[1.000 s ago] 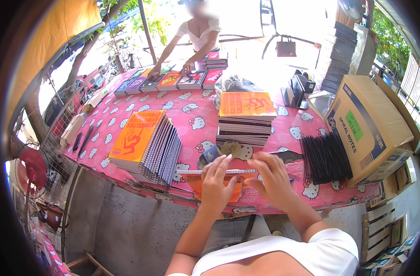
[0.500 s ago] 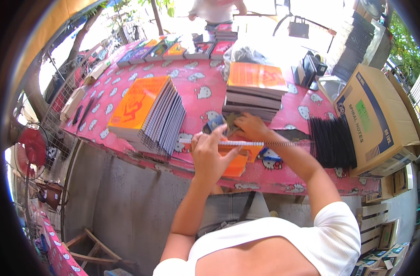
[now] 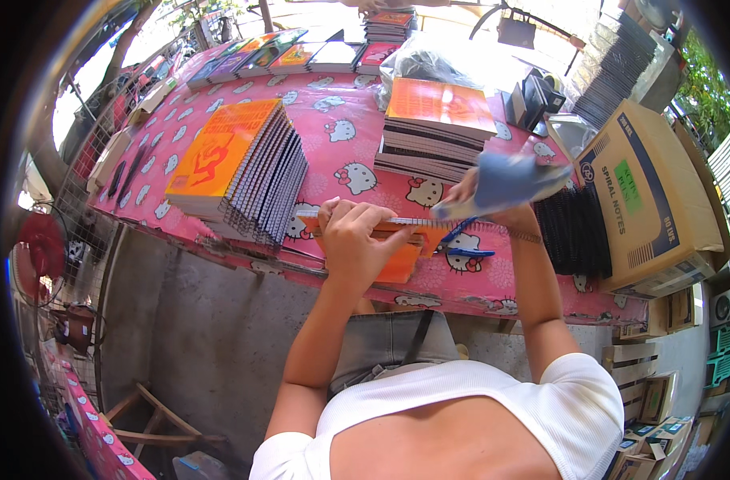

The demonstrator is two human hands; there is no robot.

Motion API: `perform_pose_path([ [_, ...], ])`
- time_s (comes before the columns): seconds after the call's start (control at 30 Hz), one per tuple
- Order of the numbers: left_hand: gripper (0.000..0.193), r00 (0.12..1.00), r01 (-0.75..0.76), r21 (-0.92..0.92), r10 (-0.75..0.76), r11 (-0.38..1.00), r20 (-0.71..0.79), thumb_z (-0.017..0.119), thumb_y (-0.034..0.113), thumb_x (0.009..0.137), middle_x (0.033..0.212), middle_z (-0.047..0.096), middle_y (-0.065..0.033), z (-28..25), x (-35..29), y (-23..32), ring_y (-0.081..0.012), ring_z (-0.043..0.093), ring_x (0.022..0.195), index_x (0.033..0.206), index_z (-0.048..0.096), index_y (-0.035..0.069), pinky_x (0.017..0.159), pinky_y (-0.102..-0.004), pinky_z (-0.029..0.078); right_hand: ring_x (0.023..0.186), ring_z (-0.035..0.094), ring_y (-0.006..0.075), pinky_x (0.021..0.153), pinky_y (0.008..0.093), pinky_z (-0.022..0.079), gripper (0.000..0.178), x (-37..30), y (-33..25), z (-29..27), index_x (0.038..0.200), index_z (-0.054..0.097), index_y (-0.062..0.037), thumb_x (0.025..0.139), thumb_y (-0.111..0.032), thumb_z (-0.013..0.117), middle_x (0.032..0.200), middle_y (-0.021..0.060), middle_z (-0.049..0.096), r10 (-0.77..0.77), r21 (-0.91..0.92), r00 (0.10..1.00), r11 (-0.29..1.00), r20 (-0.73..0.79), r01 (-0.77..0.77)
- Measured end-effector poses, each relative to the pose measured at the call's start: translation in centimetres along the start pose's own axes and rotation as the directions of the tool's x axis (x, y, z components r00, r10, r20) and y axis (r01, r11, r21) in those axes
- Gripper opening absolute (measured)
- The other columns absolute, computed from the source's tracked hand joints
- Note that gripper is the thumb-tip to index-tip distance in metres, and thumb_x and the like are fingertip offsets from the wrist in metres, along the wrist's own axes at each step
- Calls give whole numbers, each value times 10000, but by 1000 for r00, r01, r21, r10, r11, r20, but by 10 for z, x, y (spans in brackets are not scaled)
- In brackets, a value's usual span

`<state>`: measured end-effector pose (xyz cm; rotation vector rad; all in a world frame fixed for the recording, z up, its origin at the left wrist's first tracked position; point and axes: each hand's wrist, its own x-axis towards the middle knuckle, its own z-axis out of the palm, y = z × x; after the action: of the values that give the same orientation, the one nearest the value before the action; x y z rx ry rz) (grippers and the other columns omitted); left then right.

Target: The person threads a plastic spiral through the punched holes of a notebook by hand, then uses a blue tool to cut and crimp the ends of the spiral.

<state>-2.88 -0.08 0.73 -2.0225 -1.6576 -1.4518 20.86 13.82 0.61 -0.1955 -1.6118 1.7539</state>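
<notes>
My left hand (image 3: 355, 240) is closed on an orange notebook (image 3: 433, 234), held with its punched edge upward. A thin dark spiral coil (image 3: 493, 227) runs along that edge and sticks out past its right end, over my right forearm. My right hand (image 3: 463, 189) is raised to the right of the notebook, its fingers partly hidden behind a blue-and-white object (image 3: 509, 186) smeared by motion. It appears gripped, but I cannot make out its kind. Blue-handled pliers (image 3: 466, 250) lie on the table just below. Another orange cover (image 3: 398, 264) shows under my left hand.
Stacks of orange spiral notebooks stand left (image 3: 229, 160) and centre (image 3: 441, 108) on the pink patterned table (image 3: 357, 148). Black coils (image 3: 571, 232) lie beside a cardboard box (image 3: 653, 200) at right. Several books (image 3: 293, 58) line the far edge, near a plastic bag (image 3: 429, 60).
My right hand has moved from behind the notebook up and to the right, now with the blurred blue-and-white object. My left hand still holds the notebook. The whole view has shifted slightly.
</notes>
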Motion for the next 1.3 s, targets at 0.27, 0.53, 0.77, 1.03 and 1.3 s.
perform_pose_path([
  [0.27,449,1000,27,-12,-27,1000,14,840,281,636,909,682,-68,-6,5,-6,-246,622,873,995,652,91,848,-379,394,875,631,130,762,288,525,312,22,0,16,969,663,-34,672,-28,756,897,58,682,56,-546,995,838,78,-4],
  [0.53,448,999,30,118,-27,993,-30,842,271,633,1298,529,-146,-20,12,-5,-327,554,1121,972,640,59,1042,-429,352,807,622,119,723,302,533,444,51,27,13,1034,652,-31,605,-47,764,911,65,691,98,-949,993,301,-65,-92],
  [0.77,382,967,252,-78,-254,965,-18,878,223,586,1303,481,-202,-33,-4,-35,-379,549,1096,856,675,45,933,-454,463,807,623,143,733,309,517,453,81,17,47,1033,658,2,583,29,703,890,34,674,158,-929,976,316,-150,-194],
  [1.03,427,949,281,-177,-301,943,-96,850,141,645,1103,588,-148,-35,-12,-50,-259,607,977,990,631,14,804,-371,532,922,648,161,796,326,524,479,82,14,70,1079,649,-8,605,36,707,981,75,693,111,-103,994,988,-21,-113],
  [1.3,401,812,389,-729,-583,563,-17,731,-48,773,1040,618,-65,-32,-25,-62,-106,598,910,1144,582,-13,775,-236,516,822,659,158,751,319,522,468,104,25,85,1077,666,-58,620,28,715,879,85,702,-211,-519,914,769,345,373],
])
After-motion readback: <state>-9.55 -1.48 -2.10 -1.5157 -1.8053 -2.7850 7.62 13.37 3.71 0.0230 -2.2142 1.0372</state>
